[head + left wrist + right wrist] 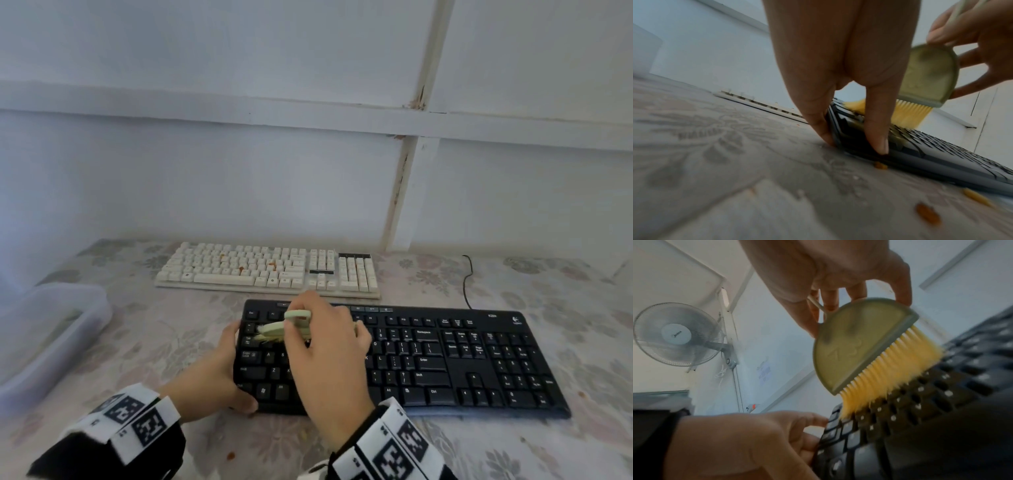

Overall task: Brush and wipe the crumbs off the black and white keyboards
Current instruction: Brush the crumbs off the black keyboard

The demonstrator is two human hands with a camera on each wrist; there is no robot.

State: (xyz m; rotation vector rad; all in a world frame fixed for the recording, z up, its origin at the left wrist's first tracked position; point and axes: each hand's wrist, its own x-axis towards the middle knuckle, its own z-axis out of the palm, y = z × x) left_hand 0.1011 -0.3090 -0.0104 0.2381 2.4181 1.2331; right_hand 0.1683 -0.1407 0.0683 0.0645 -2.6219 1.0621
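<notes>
The black keyboard [445,356] lies near me on the flowered tablecloth, with the white keyboard [267,270] behind it carrying orange crumbs. My left hand [222,370] grips the black keyboard's left end [840,129], thumb at the front edge. My right hand [325,346] pinches a small pale green brush [855,347] with yellow bristles [885,371]. The bristles touch the keys at the upper left of the black keyboard [920,410]. The same brush [929,74] shows in the left wrist view, above the keyboard's left end.
A translucent plastic tub [51,329] stands at the table's left edge. Orange crumbs [927,214] lie on the tablecloth [513,452] in front of the black keyboard. A black cable [467,281] runs back from it. A wall rises right behind the table; a fan [677,334] hangs on another wall.
</notes>
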